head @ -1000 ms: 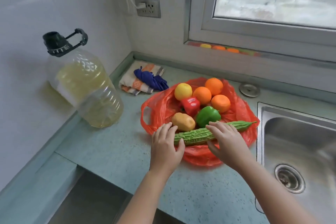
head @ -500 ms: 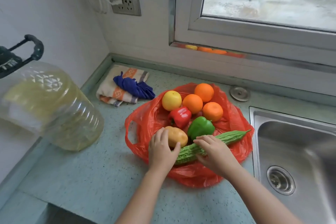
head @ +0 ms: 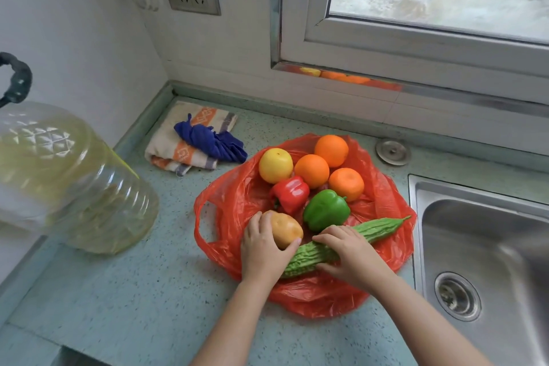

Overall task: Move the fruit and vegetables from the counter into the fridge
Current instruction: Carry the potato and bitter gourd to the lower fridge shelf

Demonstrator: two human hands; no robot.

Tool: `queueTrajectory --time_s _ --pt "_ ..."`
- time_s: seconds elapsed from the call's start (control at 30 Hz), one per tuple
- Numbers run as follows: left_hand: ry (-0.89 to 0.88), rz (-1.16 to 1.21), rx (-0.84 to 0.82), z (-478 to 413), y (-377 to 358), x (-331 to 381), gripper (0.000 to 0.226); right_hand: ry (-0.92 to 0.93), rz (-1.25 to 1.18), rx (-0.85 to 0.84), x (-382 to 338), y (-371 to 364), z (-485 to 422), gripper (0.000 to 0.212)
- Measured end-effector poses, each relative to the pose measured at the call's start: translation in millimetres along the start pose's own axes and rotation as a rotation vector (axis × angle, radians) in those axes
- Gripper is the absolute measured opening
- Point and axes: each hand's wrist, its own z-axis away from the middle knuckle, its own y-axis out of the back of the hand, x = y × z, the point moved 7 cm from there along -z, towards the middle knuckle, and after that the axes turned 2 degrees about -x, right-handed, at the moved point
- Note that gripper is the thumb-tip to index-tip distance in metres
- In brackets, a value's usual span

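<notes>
Potato (head: 285, 229) sits cupped in the left hand (head: 261, 252), fingers curled round it. Just beside, the right hand (head: 350, 255) lies palm-down, grasping the gourd (head: 377, 232) over the bag (head: 234, 199).

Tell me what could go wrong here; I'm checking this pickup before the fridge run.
1. The left hand cups the potato from one side only, so it could slip when lifted.
2. The right hand holds the bitter gourd near one end; its long free end might sweep the green pepper.
3. Produce sits loose on the red bag beside the sink; a nudged orange could roll in.
</notes>
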Motion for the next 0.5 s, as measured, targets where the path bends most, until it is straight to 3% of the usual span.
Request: queueTrajectory --time_s 0.27,0.5 --pt "0.014 0.059 -0.078 -3.9 -5.0 -1.4 0.089 -0.028 0.036 -0.176 7.0 -7.0 -3.4 0.063" --pt "0.008 0.141 -0.057 -4.4 -1.5 -1.4 0.087 -0.031 0.024 -0.205 9.8 -7.3 -8.2 0.062"
